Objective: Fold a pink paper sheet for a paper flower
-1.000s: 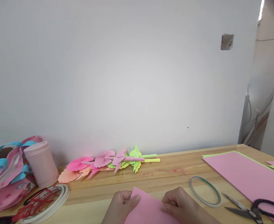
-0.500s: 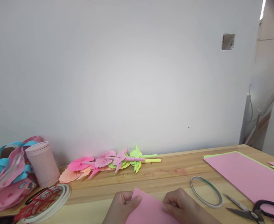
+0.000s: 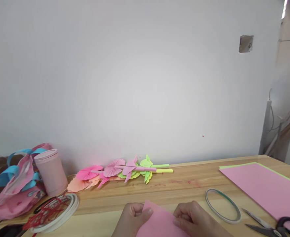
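A sheet of pink paper (image 3: 158, 221) is held between my two hands at the bottom middle of the head view, its lower part cut off by the frame. My left hand (image 3: 135, 219) grips the left edge, thumb on top and fingers curled behind. On the opposite edge, my right hand (image 3: 193, 217) pinches the paper between thumb and bent fingers. One corner of the sheet points up and away from me. To the right of my right hand lies a roll of narrow tape (image 3: 210, 210), with open-bladed scissors (image 3: 263, 225) beyond it.
Folded paper flowers (image 3: 114, 167) with stick stems lie along the wall. At left stand a pink cup (image 3: 51, 172) and a pink bag (image 3: 19, 200), near white rings (image 3: 72, 210) with red netting (image 3: 47, 210). Pink sheets (image 3: 260, 187) over green paper lie at right.
The whole view has shifted slightly, so things appear a little further right. Both hands keep their hold on the pink paper, with hardly any movement.
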The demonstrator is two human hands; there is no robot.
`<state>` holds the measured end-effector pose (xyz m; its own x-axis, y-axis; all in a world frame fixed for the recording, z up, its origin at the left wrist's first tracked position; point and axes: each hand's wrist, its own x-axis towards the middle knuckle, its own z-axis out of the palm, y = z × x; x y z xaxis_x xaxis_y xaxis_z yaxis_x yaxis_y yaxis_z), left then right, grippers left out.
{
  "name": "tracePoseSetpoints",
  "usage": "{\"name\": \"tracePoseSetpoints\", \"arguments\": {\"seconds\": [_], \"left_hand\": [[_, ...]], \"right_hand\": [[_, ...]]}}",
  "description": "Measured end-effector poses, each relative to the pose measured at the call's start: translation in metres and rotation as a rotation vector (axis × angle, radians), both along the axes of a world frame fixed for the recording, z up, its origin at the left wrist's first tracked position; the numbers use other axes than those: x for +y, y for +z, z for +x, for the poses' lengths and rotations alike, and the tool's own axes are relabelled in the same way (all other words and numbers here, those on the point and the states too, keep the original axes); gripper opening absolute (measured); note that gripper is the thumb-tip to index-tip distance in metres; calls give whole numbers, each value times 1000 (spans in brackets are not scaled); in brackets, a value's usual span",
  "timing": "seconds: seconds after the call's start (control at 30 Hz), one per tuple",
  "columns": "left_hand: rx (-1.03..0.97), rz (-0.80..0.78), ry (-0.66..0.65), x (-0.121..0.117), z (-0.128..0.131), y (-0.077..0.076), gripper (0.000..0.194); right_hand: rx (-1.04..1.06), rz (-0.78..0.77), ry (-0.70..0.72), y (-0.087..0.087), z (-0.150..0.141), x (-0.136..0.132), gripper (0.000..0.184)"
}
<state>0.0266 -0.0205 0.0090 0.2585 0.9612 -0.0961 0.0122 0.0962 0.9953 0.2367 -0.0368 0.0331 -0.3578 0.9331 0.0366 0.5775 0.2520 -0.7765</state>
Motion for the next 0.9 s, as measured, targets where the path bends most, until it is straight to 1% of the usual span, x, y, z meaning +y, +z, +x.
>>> {"name": "tracePoseSetpoints", "arguments": {"seconds": [0.33,0.7,0.9], "left_hand": [[52,-4,23,0,0,1,44],[91,17,19,3,-1,-2,42],[91,-10,23,4,-2,-5,44]], "right_hand": [[22,-17,2,-4,-3,4,11],[28,-62,4,1,-5,1,11],[54,-88,-20,1,-3,1,13]]}}
